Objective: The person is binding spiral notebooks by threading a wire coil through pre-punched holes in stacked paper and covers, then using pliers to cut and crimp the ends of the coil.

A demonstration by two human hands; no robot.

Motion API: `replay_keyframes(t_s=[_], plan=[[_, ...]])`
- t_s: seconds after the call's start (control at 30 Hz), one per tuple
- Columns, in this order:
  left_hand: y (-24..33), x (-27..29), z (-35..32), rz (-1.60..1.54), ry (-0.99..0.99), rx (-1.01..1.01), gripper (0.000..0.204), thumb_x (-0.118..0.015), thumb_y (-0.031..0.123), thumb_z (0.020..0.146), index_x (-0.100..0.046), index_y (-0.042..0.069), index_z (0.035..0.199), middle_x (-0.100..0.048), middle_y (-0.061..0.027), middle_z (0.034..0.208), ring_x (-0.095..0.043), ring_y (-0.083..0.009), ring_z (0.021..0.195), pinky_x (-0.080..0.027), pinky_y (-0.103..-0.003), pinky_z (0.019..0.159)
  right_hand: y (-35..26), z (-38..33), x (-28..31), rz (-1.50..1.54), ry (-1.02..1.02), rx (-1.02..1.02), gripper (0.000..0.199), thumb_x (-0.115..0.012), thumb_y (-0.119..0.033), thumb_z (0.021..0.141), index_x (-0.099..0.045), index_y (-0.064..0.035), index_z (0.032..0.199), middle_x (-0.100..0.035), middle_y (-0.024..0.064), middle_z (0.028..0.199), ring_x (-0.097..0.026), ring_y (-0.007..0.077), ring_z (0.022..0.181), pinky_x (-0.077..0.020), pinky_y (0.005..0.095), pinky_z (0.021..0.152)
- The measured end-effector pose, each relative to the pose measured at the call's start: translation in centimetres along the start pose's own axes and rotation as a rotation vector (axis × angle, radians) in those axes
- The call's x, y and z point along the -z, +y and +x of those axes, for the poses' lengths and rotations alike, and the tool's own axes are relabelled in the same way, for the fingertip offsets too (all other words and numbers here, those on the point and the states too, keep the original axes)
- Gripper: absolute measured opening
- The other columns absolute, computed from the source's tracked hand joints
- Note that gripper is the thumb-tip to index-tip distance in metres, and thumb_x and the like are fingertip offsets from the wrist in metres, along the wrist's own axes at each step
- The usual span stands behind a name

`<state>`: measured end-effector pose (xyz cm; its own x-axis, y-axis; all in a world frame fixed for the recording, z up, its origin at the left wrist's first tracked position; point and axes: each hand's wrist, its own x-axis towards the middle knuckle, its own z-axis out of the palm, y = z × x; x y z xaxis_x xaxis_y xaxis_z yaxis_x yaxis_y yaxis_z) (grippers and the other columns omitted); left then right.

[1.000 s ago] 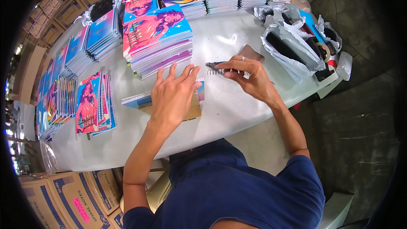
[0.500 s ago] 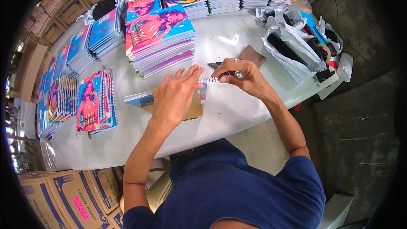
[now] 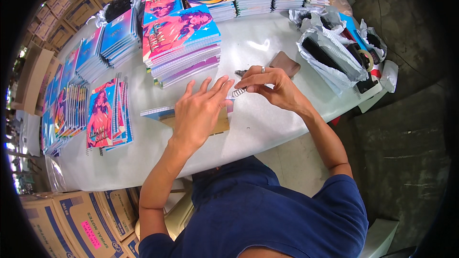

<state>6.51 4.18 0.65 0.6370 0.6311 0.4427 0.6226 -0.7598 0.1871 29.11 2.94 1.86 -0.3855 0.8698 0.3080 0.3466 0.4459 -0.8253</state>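
In front of us is a broad, glossy white table (image 3: 267, 129), carrying a tall stack of notebooks with pink-and-blue covers (image 3: 184, 52). Nearer us lies a flat paper notebook with a brown card face (image 3: 220, 123), beneath our left hand (image 3: 198, 112), its fingers spread wide. Our right hand (image 3: 275, 88) narrows to a pinch on a thin, dark wire coil (image 3: 238, 93); its free end is by the notebook's right edge, touching or not we cannot tell. We judge the step to be handling the coil there; the next move calls for a steady left hand and a light pinch.
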Motion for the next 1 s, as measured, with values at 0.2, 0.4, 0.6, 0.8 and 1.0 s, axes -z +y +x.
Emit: replay_keyframes(t_s=[0.2, 0.4, 0.6, 0.8, 1.0], plan=[[0.3, 0.0, -0.2, -0.039, 0.035, 0.005, 0.066, -0.069, 0.019, 0.082, -0.044, 0.020, 0.143, -0.065, -0.0046, 0.122, -0.061, -0.0312, 0.114, -0.045, -0.048, 0.099, -0.5, 0.1, 0.2, -0.082, -0.034, 0.006, 0.029, -0.060, 0.009, 0.083, -0.072, -0.0069, 0.104, -0.065, 0.0084, 0.096, -0.061, 0.0252, 0.088, -0.0526, 0.0379, 0.076], [0.3, -0.4, -0.5, -0.076, 0.091, -0.025, 0.072, -0.071, 0.014, 0.080, -0.040, 0.015, 0.145, -0.071, -0.0090, 0.100, -0.063, -0.0317, 0.109, -0.043, -0.050, 0.097, -0.6, 0.0, 0.0, -0.156, -0.045, 0.037, 0.031, -0.060, 0.011, 0.081, -0.072, -0.0068, 0.104, -0.065, 0.0083, 0.097, -0.060, 0.0265, 0.091, -0.0529, 0.0386, 0.078], [0.3, -0.4, -0.5, -0.078, 0.094, -0.016, 0.066, -0.068, 0.024, 0.084, -0.042, 0.015, 0.144, -0.071, -0.0092, 0.098, -0.064, -0.0314, 0.108, -0.046, -0.049, 0.094, -0.8, -0.2, 0.4, -0.235, -0.095, 0.131, 0.029, -0.061, 0.011, 0.079, -0.071, -0.0054, 0.101, -0.066, 0.0075, 0.095, -0.060, 0.0254, 0.090, -0.0507, 0.0393, 0.075], [0.2, -0.5, -0.3, -0.076, 0.019, 0.071, 0.061, -0.065, 0.028, 0.087, -0.044, 0.019, 0.143, -0.067, -0.0064, 0.116, -0.063, -0.0334, 0.109, -0.050, -0.045, 0.092, -1.1, -0.8, 0.7, -0.356, -0.205, 0.040, 0.028, -0.063, 0.006, 0.079, -0.068, -0.0054, 0.103, -0.064, 0.0080, 0.092, -0.059, 0.0263, 0.090, -0.0472, 0.0395, 0.076], [0.5, 0.2, 0.2, -0.111, 0.025, 0.091, 0.062, -0.066, 0.026, 0.086, -0.043, 0.024, 0.144, -0.066, -0.0121, 0.118, -0.065, -0.0329, 0.102, -0.054, -0.041, 0.079, -1.1, -1.0, -0.5, -0.569, -0.045, 0.214, 0.029, -0.064, -0.001, 0.080, -0.060, -0.0065, 0.108, -0.060, 0.0088, 0.095, -0.060, 0.0293, 0.090, -0.0477, 0.0410, 0.076]])
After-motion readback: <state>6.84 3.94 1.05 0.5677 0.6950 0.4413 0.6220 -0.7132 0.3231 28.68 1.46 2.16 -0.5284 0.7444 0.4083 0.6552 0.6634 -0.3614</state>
